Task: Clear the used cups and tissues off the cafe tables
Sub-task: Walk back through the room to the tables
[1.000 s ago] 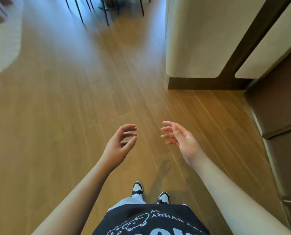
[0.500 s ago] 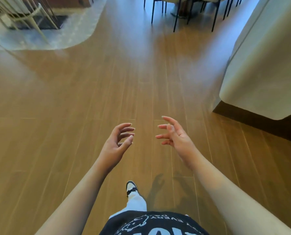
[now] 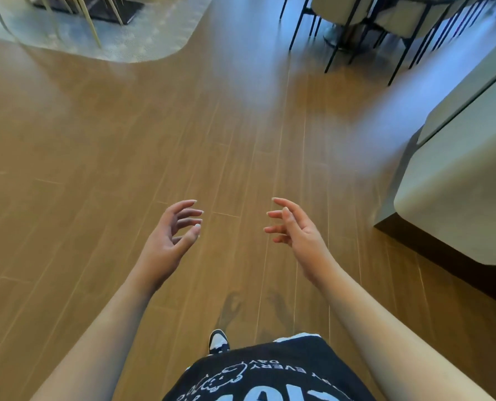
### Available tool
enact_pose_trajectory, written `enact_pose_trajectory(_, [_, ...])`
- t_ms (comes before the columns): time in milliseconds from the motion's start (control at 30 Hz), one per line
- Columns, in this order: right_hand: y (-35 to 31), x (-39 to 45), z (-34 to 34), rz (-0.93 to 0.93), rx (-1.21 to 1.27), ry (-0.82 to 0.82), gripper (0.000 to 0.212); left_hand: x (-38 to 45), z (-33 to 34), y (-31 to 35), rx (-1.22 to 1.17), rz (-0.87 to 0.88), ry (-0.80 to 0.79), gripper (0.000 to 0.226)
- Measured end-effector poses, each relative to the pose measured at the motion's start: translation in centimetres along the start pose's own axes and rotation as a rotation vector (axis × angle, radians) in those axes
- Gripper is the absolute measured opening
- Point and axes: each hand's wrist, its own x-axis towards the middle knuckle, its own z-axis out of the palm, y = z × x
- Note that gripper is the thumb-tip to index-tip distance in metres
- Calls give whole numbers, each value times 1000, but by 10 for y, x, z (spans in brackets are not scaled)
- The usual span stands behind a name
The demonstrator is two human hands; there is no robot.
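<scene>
- My left hand (image 3: pixel 170 241) and right hand (image 3: pixel 294 231) hover loosely curled, holding nothing, over glossy wood-plank floor (image 3: pixel 96 169).
- At 1 o'clock, thin black chair legs (image 3: pixel 332 44), tabletops cut off; cups and tissues unseen.

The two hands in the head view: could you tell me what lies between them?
Nothing is held between the left hand and the right hand. The head view shows only bare wooden floor in the gap, with faint hand shadows lower down.
</scene>
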Motion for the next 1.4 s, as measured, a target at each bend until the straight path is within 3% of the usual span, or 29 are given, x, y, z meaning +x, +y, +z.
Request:
enact_pose_trajectory(300, [-16,83,-8,14,-11,-8,28,72,10,5,-24,-13,-2,46])
enact_pose_trajectory(933, [-63,303,-73,-4,83,-144,31,303,63,44,45,-56,59,53])
enact_pose_trajectory(1167, [-86,377,-57,3,66,-152,31,372,39,42,31,-81,86,54])
enact_pose_trajectory(1400, [-108,483,0,28,23,-159,31,465,-14,27,-40,-89,107,59])
